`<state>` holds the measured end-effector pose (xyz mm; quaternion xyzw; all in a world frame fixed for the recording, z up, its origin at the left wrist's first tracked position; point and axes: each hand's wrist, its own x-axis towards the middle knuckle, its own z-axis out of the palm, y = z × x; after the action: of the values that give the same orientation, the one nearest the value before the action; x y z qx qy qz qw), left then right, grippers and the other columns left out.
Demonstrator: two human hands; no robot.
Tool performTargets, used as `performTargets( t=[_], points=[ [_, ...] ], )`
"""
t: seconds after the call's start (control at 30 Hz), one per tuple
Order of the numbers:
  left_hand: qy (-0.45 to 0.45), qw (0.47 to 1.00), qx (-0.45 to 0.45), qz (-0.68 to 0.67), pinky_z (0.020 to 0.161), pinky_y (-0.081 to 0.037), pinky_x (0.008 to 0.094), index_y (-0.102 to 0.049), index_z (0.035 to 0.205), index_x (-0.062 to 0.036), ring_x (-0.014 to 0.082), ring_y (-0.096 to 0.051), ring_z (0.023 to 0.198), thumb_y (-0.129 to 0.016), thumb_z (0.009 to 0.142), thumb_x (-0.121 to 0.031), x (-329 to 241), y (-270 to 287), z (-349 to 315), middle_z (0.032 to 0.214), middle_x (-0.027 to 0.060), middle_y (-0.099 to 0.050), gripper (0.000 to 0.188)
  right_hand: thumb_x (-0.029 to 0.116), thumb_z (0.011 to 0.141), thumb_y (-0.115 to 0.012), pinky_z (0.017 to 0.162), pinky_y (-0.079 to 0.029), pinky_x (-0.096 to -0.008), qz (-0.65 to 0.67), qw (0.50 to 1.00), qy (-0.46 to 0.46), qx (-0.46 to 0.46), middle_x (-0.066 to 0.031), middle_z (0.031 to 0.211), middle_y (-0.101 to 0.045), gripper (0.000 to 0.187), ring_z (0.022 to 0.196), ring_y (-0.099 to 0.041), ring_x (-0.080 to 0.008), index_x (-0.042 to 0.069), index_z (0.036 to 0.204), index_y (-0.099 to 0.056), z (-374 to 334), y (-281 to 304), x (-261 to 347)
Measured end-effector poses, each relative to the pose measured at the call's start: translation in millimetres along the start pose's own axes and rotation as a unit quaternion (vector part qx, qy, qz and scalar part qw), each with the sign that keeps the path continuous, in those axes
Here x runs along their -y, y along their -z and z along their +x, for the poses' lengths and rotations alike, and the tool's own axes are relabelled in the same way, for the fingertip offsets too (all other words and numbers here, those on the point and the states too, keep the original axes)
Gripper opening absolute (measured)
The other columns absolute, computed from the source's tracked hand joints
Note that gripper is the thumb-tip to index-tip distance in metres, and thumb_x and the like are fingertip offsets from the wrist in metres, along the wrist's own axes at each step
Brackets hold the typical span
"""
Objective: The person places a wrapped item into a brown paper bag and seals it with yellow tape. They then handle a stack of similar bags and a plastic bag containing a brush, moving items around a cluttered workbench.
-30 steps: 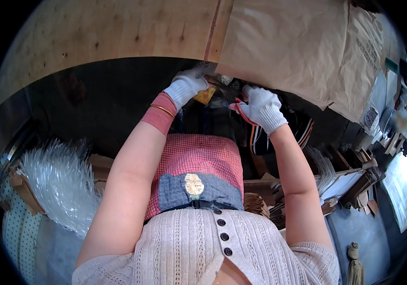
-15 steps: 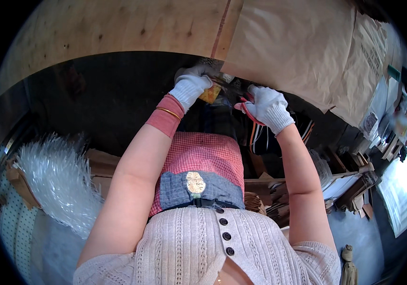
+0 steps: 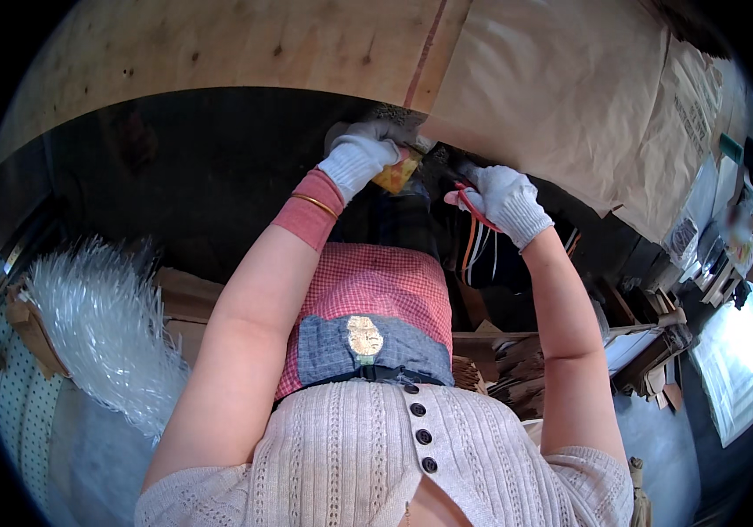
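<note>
In a white knit glove, my left hand is closed just below the edge of the wooden tabletop. A yellow-orange printed piece shows by its fingers, and a speckled greyish bit sits above them at the table edge. What the fingers grip is mostly hidden in shadow. To the right, my right hand, also white-gloved, is wrapped around red-handled scissors. The dark blades point toward my left hand and are hard to make out.
Brown paper covers the table's right part and hangs over its edge. At the left stands a bundle of clear plastic strips. Flattened cardboard lies behind my right arm. A striped dark bag is below my right hand.
Both hands have shifted slightly right in the picture, the right one a little down as well. The view has turned a little. Both grips look the same.
</note>
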<state>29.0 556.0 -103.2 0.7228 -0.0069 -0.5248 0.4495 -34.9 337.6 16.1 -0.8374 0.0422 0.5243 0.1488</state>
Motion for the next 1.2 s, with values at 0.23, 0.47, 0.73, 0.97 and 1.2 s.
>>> performTargets(
  t=[0.23, 0.47, 0.73, 0.97, 1.2],
  points=[
    [0.081, 0.995, -0.039, 0.049, 0.085, -0.052, 0.0285, -0.075, 0.091, -0.0065, 0.0176, -0.068, 0.088, -0.071, 0.085, -0.012, 30, 9, -21, 0.094, 0.0081, -0.074, 0.009, 0.066, 0.083, -0.06, 0.072, -0.054, -0.045, -0.049, 0.998, -0.025, -0.016, -0.0158, 0.088, -0.07, 0.059, 0.086, -0.068, -0.035, 0.009, 0.099, -0.066, -16, 1, 5],
    [0.086, 0.992, -0.071, 0.057, 0.08, -0.052, 0.0283, -0.075, 0.089, -0.004, 0.0153, -0.067, 0.084, -0.071, 0.087, -0.013, 6, 10, -27, 0.089, 0.0063, -0.073, 0.01, 0.041, 0.068, -0.085, 0.061, -0.049, -0.0411, 0.09, 0.911, 0.09, -0.392, -0.0102, 0.067, -0.059, 0.046, 0.064, -0.06, -0.0338, 0.006, 0.078, -0.057, -43, -28, -5],
    [0.12, 0.989, -0.081, 0.0, 0.079, -0.05, 0.0283, -0.074, 0.095, -0.0035, 0.013, -0.063, 0.082, -0.074, 0.086, -0.018, 30, 13, -36, 0.087, 0.0048, -0.071, 0.017, 0.031, 0.056, -0.087, 0.09, -0.045, -0.0444, 0.018, 0.79, 0.115, -0.602, -0.0141, 0.121, -0.062, 0.049, 0.107, -0.059, -0.0355, 0.008, 0.093, -0.065, 11, 5, 20],
    [0.129, 0.987, -0.097, -0.016, 0.076, -0.051, 0.0288, -0.074, 0.091, -0.0034, 0.0137, -0.064, 0.079, -0.073, 0.086, -0.015, 42, 20, -47, 0.086, 0.0052, -0.071, 0.013, 0.022, 0.064, -0.079, 0.096, -0.045, -0.0498, -0.012, 0.784, 0.154, -0.602, -0.0169, 0.124, -0.059, 0.057, 0.112, -0.056, -0.0388, 0.002, 0.113, -0.058, 61, 5, 25],
    [0.146, 0.985, -0.093, -0.013, 0.075, -0.051, 0.0277, -0.073, 0.094, -0.0029, 0.0128, -0.063, 0.079, -0.072, 0.087, -0.014, 39, 20, -50, 0.088, 0.0033, -0.072, 0.013, 0.011, 0.064, -0.07, 0.093, -0.045, -0.0505, -0.063, 0.73, 0.146, -0.665, -0.0167, 0.126, -0.057, 0.045, 0.111, -0.056, -0.0385, 0.004, 0.106, -0.056, 81, -6, 17]
  ],
)
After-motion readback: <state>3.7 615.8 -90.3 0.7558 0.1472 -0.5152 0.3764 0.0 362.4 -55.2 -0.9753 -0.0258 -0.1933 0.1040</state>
